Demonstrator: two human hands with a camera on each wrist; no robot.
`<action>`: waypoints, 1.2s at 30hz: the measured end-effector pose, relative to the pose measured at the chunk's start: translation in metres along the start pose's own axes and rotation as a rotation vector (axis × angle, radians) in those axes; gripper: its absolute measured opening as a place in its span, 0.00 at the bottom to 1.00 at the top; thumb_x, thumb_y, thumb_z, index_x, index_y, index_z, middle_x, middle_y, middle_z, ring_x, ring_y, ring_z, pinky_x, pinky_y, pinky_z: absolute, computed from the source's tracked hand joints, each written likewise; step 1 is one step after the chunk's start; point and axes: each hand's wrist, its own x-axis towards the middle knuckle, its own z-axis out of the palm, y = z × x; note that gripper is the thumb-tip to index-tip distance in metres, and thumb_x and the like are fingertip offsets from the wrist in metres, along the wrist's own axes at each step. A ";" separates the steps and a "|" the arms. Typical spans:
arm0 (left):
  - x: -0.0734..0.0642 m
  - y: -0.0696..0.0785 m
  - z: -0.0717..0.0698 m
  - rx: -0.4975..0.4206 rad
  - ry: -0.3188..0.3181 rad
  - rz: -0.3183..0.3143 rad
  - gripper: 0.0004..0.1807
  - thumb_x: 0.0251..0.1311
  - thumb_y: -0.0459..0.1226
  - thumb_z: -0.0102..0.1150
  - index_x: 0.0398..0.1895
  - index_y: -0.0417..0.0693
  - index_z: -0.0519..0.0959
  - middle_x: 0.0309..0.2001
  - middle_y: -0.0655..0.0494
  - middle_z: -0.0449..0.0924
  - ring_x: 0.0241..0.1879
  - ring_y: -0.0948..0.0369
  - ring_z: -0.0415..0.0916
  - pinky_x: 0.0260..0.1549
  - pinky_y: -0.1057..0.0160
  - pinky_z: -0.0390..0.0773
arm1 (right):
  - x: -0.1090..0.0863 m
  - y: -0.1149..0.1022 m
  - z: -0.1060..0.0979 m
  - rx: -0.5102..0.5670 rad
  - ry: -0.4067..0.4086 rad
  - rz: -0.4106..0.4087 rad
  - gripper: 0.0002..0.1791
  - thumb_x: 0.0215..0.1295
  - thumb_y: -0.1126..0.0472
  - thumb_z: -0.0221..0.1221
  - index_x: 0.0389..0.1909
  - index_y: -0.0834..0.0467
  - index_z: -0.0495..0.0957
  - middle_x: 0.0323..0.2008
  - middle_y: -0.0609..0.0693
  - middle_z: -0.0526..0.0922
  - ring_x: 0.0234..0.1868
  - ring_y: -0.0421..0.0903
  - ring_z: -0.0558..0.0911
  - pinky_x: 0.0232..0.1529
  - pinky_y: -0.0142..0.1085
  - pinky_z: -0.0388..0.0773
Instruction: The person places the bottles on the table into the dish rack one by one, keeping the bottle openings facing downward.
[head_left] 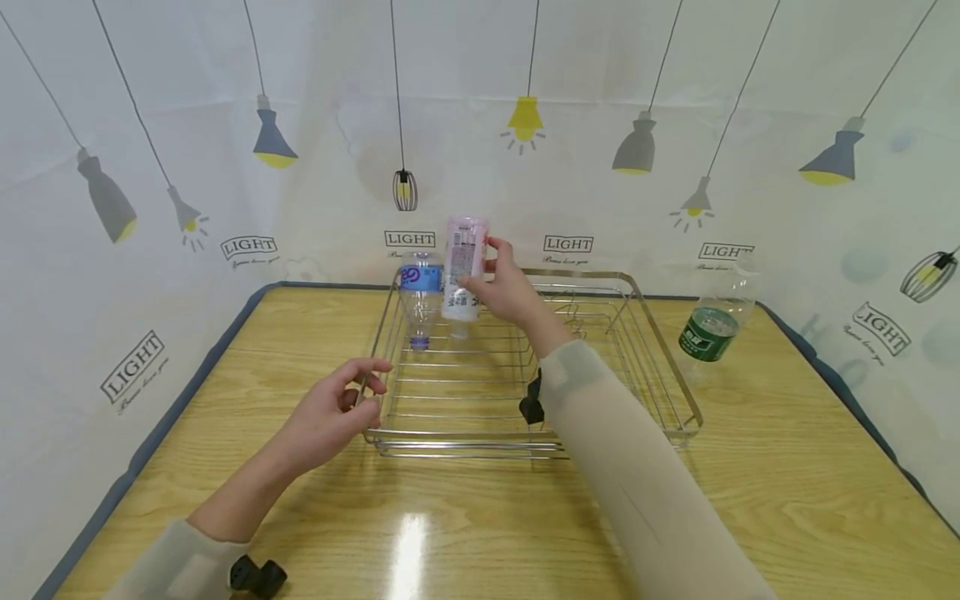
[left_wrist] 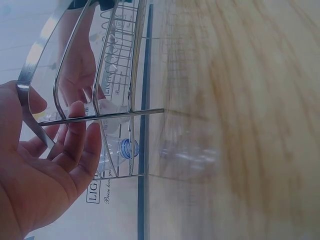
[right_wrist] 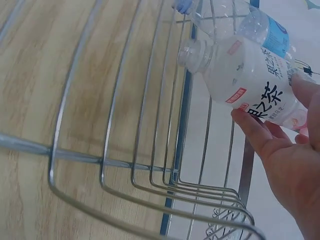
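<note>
While the bent fingers of the left hand point(head_left: 322, 419) curl loosely round the left rim of a rectangular silver metal wire rack point(head_left: 457, 436) near its front corner, a clear plastic bottle with a blue label point(head_left: 422, 283) stands cap-down inside the rack toward the back left. Just to its right, a white plastic bottle with a pinkish base point(head_left: 461, 271) is held neck-down over the rack, clamped between the thumb and fingers of the right hand point(head_left: 510, 289). Farther right, outside the rack and well apart from both hands, a clear plastic bottle with a green label point(head_left: 707, 333) stands neck-up on the yellowish wood-grain worktop point(head_left: 487, 525).
</note>
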 end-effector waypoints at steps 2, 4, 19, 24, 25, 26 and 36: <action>0.000 0.000 0.000 -0.004 -0.002 0.002 0.27 0.72 0.29 0.56 0.73 0.47 0.74 0.56 0.38 0.77 0.29 0.62 0.73 0.32 0.62 0.83 | 0.000 0.000 -0.001 -0.004 0.006 0.003 0.51 0.81 0.53 0.64 0.90 0.50 0.39 0.76 0.63 0.70 0.69 0.61 0.82 0.68 0.54 0.83; 0.000 0.001 0.000 -0.006 -0.004 0.002 0.27 0.72 0.30 0.56 0.73 0.47 0.74 0.57 0.37 0.77 0.29 0.62 0.72 0.34 0.61 0.84 | -0.001 0.000 -0.002 -0.003 -0.003 0.013 0.51 0.81 0.53 0.63 0.90 0.49 0.39 0.77 0.63 0.70 0.69 0.61 0.81 0.68 0.54 0.84; -0.001 0.001 0.000 0.005 -0.002 -0.003 0.27 0.72 0.30 0.56 0.73 0.47 0.74 0.57 0.37 0.77 0.30 0.61 0.74 0.34 0.60 0.85 | -0.004 0.001 0.003 -0.084 -0.075 0.027 0.51 0.81 0.57 0.64 0.90 0.53 0.40 0.80 0.64 0.67 0.77 0.62 0.74 0.76 0.55 0.76; -0.001 0.001 0.000 -0.015 -0.010 -0.005 0.27 0.72 0.30 0.55 0.73 0.47 0.74 0.57 0.36 0.76 0.30 0.61 0.74 0.37 0.61 0.87 | -0.005 0.001 0.002 -0.065 -0.085 0.043 0.50 0.82 0.57 0.63 0.90 0.52 0.41 0.79 0.65 0.67 0.73 0.62 0.77 0.69 0.54 0.82; -0.001 0.001 0.000 -0.019 -0.011 -0.005 0.27 0.72 0.30 0.55 0.73 0.47 0.74 0.57 0.35 0.76 0.30 0.61 0.74 0.38 0.61 0.87 | -0.005 0.001 0.002 -0.059 -0.085 0.048 0.50 0.82 0.58 0.63 0.90 0.51 0.41 0.78 0.64 0.68 0.71 0.62 0.78 0.68 0.54 0.84; -0.001 0.001 0.000 -0.022 -0.012 -0.004 0.27 0.72 0.30 0.55 0.73 0.47 0.74 0.57 0.35 0.76 0.30 0.61 0.74 0.38 0.61 0.87 | -0.005 0.001 0.002 -0.051 -0.088 0.050 0.50 0.82 0.58 0.63 0.90 0.51 0.41 0.77 0.64 0.68 0.70 0.62 0.79 0.66 0.53 0.85; -0.002 0.001 0.000 -0.009 -0.014 -0.007 0.27 0.72 0.30 0.55 0.74 0.48 0.74 0.58 0.35 0.76 0.31 0.61 0.74 0.40 0.62 0.87 | -0.004 0.004 0.004 -0.038 -0.106 0.038 0.48 0.81 0.61 0.63 0.90 0.50 0.44 0.73 0.64 0.74 0.70 0.60 0.81 0.68 0.53 0.84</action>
